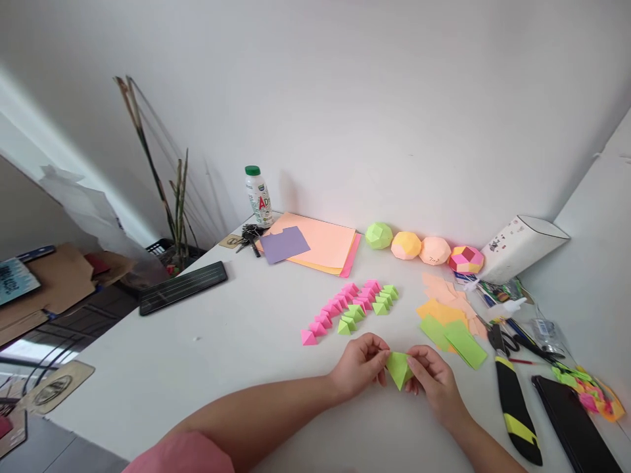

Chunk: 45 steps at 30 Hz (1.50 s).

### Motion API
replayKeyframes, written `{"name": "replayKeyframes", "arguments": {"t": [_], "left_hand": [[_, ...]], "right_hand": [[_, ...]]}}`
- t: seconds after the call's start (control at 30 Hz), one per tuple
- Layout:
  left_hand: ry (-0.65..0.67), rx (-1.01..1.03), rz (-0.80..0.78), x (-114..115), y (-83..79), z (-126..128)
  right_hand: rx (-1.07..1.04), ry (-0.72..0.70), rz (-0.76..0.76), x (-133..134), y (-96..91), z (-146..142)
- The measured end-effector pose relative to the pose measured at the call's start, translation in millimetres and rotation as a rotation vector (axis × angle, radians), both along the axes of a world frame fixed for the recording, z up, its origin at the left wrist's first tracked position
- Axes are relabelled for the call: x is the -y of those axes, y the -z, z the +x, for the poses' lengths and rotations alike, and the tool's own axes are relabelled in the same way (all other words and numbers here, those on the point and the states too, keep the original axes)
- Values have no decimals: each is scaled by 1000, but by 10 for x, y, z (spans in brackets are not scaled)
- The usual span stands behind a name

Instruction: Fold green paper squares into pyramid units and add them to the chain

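Between my two hands is a green folded paper piece [398, 369], its lower corner pointing toward me. My left hand [362, 364] pinches its left edge, while the fingers of my right hand [434, 378] are closed on its right side. Just beyond them stand rows of small folded paper pieces, pink ones [323, 320] and green ones [347, 324]. Flat green paper slips [466, 344] lie to the right of my right hand, beside orange slips [442, 311] and peach slips [453, 293].
Paper balls [379, 236] line the wall near a white box [522, 248]. Scissors [499, 338], a black-yellow cutter [517, 410] and a black case [574, 424] lie right. Farther left are paper sheets [325, 240], a bottle [259, 197] and a dark flat panel [183, 288].
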<state>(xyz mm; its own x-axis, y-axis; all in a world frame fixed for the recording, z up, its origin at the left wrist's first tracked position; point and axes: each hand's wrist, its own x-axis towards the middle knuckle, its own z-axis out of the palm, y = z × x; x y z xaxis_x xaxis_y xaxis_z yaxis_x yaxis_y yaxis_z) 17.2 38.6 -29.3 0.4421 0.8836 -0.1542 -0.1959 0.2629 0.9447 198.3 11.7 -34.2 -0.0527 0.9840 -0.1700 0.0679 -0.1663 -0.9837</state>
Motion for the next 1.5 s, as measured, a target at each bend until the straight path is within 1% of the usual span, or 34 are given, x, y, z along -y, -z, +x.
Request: {"name": "replayKeyframes", "arguments": {"t": [0.2, 0.3, 0.4, 0.6, 0.8, 0.93, 1.07, 1.23, 1.37, 1.5], "left_hand": [[5, -2, 16, 9, -5, -25], [-15, 25, 17, 16, 2, -19], [-43, 50, 38, 24, 13, -12], [-96, -69, 142, 35, 10, -27], [-16, 42, 118, 38, -22, -30], [49, 101, 95, 37, 3, -39], [127, 134, 102, 41, 28, -47], [118, 39, 138, 42, 48, -51], [95, 110, 110, 36, 59, -48], [91, 122, 123, 32, 60, -50]], "right_hand": [[9, 27, -8, -9, 13, 10], [23, 31, -1, -7, 9, 6], [30, 8, 15, -3, 0, 4], [41, -76, 9, 1, 11, 30], [73, -121, 27, -2, 26, 42], [54, -116, 8, -8, 1, 40], [41, -129, -1, -14, 23, 60], [34, -179, 48, -27, 35, 64], [17, -188, 114, -33, 11, 31], [26, -179, 128, -33, 26, 20]]}}
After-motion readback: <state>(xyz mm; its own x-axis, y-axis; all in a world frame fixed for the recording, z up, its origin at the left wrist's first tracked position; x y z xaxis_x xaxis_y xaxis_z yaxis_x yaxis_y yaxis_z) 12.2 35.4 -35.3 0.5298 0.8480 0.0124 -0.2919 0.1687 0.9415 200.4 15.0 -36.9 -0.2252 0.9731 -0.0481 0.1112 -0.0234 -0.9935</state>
